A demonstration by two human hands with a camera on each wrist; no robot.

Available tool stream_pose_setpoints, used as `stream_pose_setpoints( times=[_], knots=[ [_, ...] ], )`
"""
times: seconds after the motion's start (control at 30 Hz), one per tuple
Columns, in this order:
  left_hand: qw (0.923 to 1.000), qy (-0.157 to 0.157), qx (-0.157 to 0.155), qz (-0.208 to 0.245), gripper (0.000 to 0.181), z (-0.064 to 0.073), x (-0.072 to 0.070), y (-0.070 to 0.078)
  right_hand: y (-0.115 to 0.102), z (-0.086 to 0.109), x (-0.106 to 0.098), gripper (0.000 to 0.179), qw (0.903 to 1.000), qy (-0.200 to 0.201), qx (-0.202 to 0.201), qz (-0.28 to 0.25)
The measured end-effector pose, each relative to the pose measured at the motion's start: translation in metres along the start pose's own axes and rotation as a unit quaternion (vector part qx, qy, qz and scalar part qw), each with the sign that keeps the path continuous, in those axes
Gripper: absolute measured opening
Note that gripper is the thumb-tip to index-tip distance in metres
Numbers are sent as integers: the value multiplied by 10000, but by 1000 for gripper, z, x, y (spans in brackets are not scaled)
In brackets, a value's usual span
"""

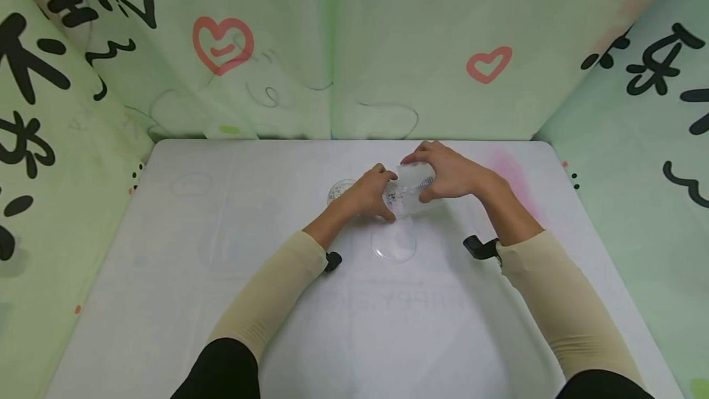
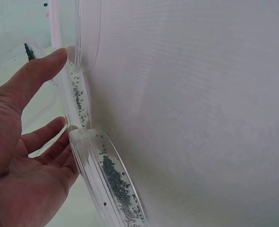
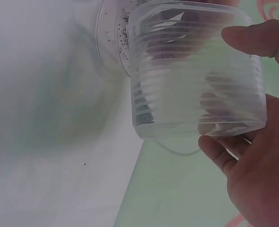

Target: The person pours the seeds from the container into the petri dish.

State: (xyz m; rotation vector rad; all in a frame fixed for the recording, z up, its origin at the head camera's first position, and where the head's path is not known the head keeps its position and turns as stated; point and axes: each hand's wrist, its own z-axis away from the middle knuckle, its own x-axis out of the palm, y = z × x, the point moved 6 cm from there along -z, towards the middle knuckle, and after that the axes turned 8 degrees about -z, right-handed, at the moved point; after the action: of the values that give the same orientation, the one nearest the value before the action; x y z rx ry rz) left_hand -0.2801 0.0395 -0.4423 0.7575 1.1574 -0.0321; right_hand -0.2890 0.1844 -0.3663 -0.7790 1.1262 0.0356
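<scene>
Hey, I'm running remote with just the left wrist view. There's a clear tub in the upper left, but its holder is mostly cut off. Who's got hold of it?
Observer: The right hand has it; the head view shows its fingers and thumb gripping the tub.
Operator: Got it. I see dark grains in the dishes, but is anything loose on the table?
Observer: Yes, the right wrist view shows two small dark specks lying apart on the white table.
</scene>
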Motion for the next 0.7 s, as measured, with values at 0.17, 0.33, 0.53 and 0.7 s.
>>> stream_pose_setpoints(
  times=[0.17, 0.33, 0.53, 0.7],
  knots=[
    [10000, 9, 24, -45, 90, 1, 0, 1, -1, -1, 1, 71, 10000, -31, -41, 35],
    [9999, 15, 69, -120, 90, 1, -1, 2, -1, 0, 1, 71, 10000, -53, -31, 25],
    [9999, 9, 38, -107, 90, 3, -2, 2, -2, -1, 2, 72, 9999, -84, -90, 25],
    [9999, 9, 34, -120, 93, -3, 2, -3, -4, -2, 2, 72, 9998, -122, -128, 38]
  ],
)
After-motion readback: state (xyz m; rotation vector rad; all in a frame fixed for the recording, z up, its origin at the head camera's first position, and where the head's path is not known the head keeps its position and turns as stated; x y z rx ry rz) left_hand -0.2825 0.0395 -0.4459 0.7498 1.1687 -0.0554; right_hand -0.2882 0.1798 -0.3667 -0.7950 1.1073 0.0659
